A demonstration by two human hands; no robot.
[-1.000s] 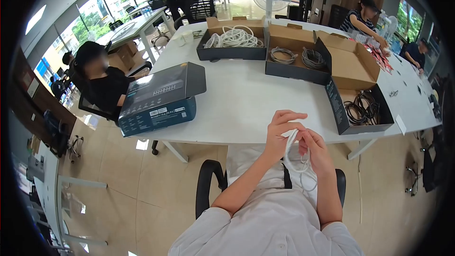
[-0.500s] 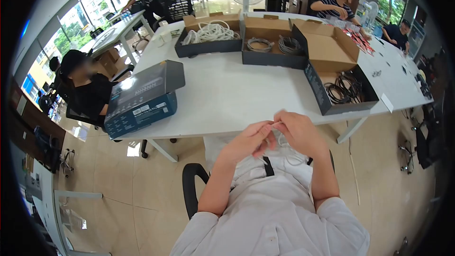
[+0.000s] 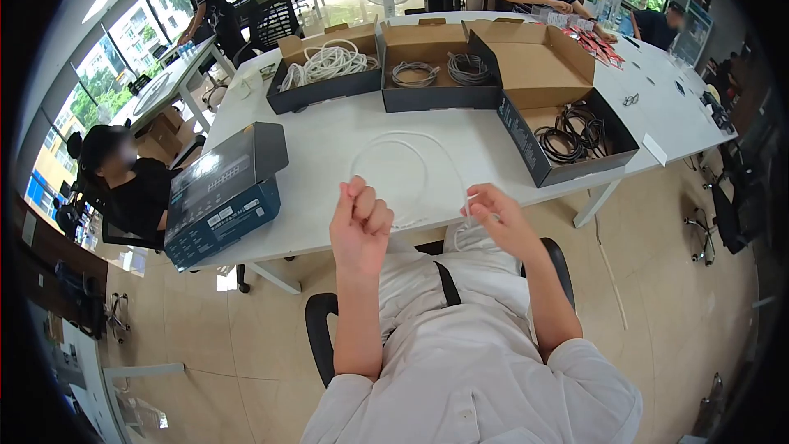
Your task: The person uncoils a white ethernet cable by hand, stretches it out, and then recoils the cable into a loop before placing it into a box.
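Note:
A thin white cable [image 3: 403, 132] arcs in a loop above the white table [image 3: 329, 144], running between my two hands. My left hand [image 3: 360, 226] is closed at the table's front edge, palm side toward me, with the cable in its fingers. Opposite it, my right hand [image 3: 500, 218] pinches the cable between thumb and fingers. Some of the cable hangs below the right hand toward my lap; its lower end is hard to make out.
Open boxes line the far side: one box [image 3: 325, 96] of white cables, another [image 3: 440, 99] with grey coils, a third [image 3: 588, 168] with black cables. A dark blue box [image 3: 226, 189] stands at left. One person [image 3: 131, 185] sits beside it; others are farther back.
My hands were close together over my lap. They have moved apart, the left going leftward, and the cable is now spread in a wide loop. My view has shifted slightly.

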